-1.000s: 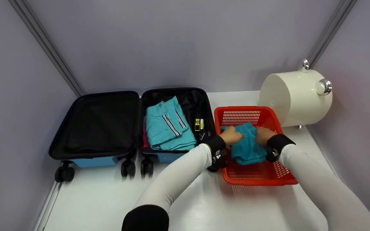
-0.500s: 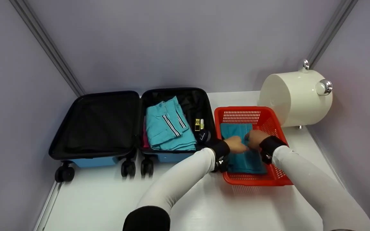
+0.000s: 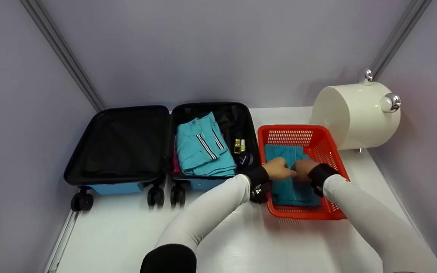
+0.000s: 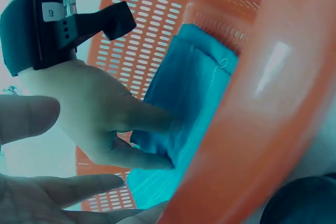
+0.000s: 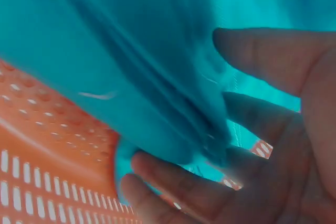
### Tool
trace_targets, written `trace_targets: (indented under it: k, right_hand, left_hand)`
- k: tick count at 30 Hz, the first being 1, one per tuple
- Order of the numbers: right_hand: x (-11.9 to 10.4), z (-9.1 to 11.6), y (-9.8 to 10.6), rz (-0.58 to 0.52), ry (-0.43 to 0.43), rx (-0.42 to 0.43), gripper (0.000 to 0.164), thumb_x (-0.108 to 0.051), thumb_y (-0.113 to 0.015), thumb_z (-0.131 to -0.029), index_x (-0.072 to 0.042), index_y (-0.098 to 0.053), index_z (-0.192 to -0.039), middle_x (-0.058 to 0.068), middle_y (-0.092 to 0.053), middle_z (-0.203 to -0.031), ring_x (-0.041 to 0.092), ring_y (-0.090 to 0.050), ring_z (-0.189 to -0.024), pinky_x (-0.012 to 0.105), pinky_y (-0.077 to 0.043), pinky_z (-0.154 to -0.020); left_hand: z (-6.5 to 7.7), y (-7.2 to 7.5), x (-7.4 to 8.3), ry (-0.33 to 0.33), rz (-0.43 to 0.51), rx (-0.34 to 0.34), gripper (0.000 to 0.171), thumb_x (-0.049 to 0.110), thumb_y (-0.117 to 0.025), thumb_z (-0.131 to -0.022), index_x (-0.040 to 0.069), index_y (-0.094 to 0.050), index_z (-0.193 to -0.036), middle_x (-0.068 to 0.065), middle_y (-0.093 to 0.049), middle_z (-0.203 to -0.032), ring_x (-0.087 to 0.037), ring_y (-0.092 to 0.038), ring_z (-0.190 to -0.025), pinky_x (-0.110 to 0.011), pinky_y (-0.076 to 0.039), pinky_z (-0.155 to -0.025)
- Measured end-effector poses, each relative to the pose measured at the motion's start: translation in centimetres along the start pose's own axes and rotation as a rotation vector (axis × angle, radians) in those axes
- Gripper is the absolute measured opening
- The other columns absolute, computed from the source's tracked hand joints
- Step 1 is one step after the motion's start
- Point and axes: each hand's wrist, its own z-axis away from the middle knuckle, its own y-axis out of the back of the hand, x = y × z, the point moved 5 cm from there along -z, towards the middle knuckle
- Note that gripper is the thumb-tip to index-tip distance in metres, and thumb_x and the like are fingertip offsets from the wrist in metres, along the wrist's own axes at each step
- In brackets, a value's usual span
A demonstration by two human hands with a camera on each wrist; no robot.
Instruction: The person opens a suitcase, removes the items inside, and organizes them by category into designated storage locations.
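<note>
A folded teal garment (image 3: 292, 189) with stitched seams lies in the red plastic basket (image 3: 315, 214). My left hand (image 3: 278, 169) is at the garment's left side; its thumb and fingers look straight and spread in the left wrist view, with nothing between them. Close beside it, my right hand (image 3: 302, 170) reaches down onto the garment. In the right wrist view, the right fingers (image 5: 184, 187) are spread and reach behind a loose fold, while the thumb stands apart in front. Part of the cloth is hidden under both hands.
Left of the basket stands an open suitcase (image 3: 118, 178). Its right half holds a folded light-teal garment (image 3: 203, 151) with striped trim, a small gold item (image 3: 237, 146) and a dark round item (image 3: 245, 159). A white drum-shaped stool (image 3: 366, 113) lies on its side behind the basket.
The bunched teal garment has been lowered and spread flatter in the basket. Both hands moved closer together over it, and the right hand moved left.
</note>
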Motion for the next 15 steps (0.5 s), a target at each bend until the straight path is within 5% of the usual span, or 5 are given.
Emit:
trace_targets:
  k: [2,5,7,13,15]
  right_hand:
    - [0.0,0.0,1.0,-0.055,-0.044,0.044,0.021,-0.014,-0.062,-0.101,0.002,-0.075,-0.103,0.016,-0.069,-0.089,0.029,-0.064,-0.079,0.040,-0.054,-0.072]
    - [-0.5,0.6,2.8,-0.137,-0.112,0.151,0.036,-0.018,-0.063,-0.104,0.012,-0.070,-0.123,0.032,-0.073,-0.114,0.040,-0.070,-0.094,0.053,-0.061,-0.086]
    - [-0.9,0.8,3.9,-0.192,-0.127,0.233,0.040,-0.020,-0.066,-0.105,0.014,-0.068,-0.127,0.033,-0.074,-0.118,0.040,-0.072,-0.093,0.053,-0.063,-0.084]
    - [-3.2,0.7,7.1,-0.413,-0.054,0.439,0.031,-0.024,-0.065,-0.109,0.004,-0.076,-0.102,0.015,-0.071,-0.080,0.018,-0.063,-0.058,0.027,-0.054,-0.055]
    - [-4.5,0.4,8.0,-0.520,-0.016,0.486,0.032,-0.026,-0.066,-0.109,0.005,-0.076,-0.105,0.011,-0.071,-0.081,0.014,-0.063,-0.056,0.024,-0.055,-0.055]
  left_hand:
    - [0.5,1.2,-0.1,-0.033,0.041,0.035,0.029,0.028,-0.064,-0.110,0.002,-0.077,-0.104,-0.008,-0.075,-0.101,-0.015,-0.066,-0.084,-0.023,-0.049,-0.074]
    - [1.7,3.5,-0.6,-0.088,0.094,0.107,0.039,0.022,-0.062,-0.111,-0.002,-0.069,-0.140,-0.018,-0.072,-0.139,-0.025,-0.072,-0.117,-0.028,-0.057,-0.093]
    - [2.3,5.5,-1.3,-0.103,0.096,0.168,0.036,0.019,-0.062,-0.110,-0.003,-0.070,-0.137,-0.019,-0.074,-0.134,-0.030,-0.073,-0.117,-0.032,-0.059,-0.095]
    - [4.2,12.4,-4.8,-0.012,0.019,0.383,0.035,0.021,-0.065,-0.106,-0.003,-0.071,-0.131,-0.018,-0.075,-0.130,-0.029,-0.072,-0.116,-0.037,-0.057,-0.102]
    - [4.3,14.7,-7.3,0.043,0.023,0.422,0.027,0.022,-0.065,-0.105,-0.002,-0.072,-0.118,-0.016,-0.074,-0.112,-0.028,-0.070,-0.097,-0.039,-0.057,-0.090]
